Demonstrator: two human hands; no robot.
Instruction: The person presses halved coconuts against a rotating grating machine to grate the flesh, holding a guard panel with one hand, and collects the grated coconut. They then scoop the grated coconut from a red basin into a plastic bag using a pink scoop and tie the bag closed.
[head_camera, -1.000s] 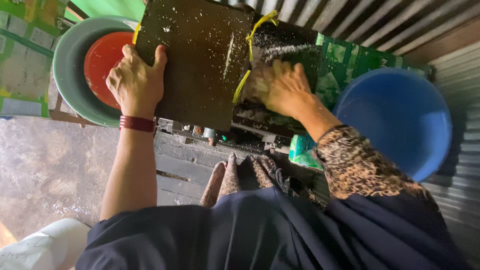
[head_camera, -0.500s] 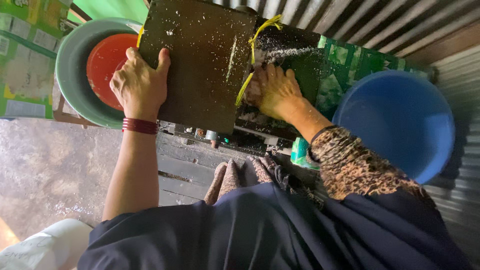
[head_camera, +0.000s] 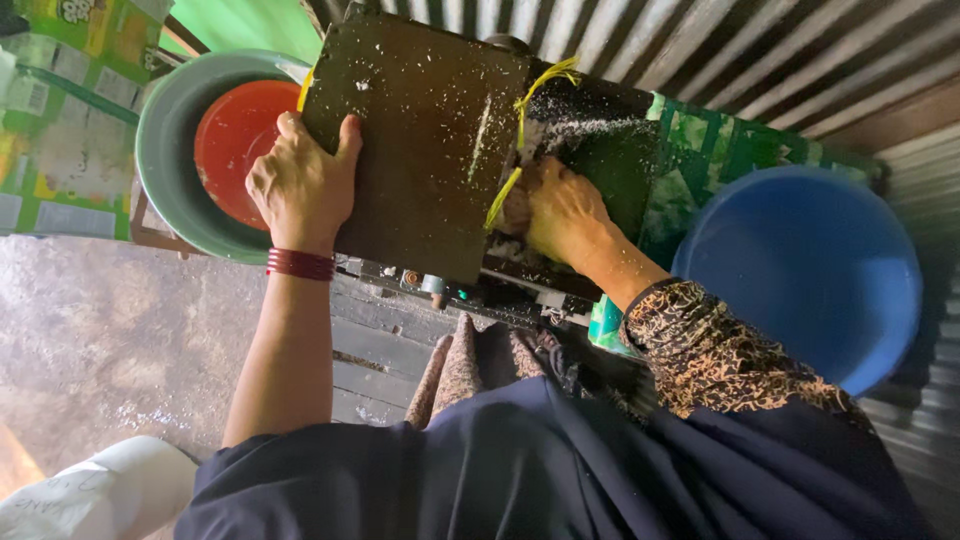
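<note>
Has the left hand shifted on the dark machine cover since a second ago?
No. The left hand grips the same left edge of the dark cover, beside the red bowl.

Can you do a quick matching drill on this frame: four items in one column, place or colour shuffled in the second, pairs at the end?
Things:
1. left hand
2. right hand
3. red bowl
4. blue tub

Descriptions:
A. sits inside the grey-green basin
B. grips the left edge of the dark flecked cover
C. far right, beside the corrugated metal wall
D. pressed into the machine's opening, among white shreds

Pairs: 1-B, 2-D, 3-A, 4-C
</note>
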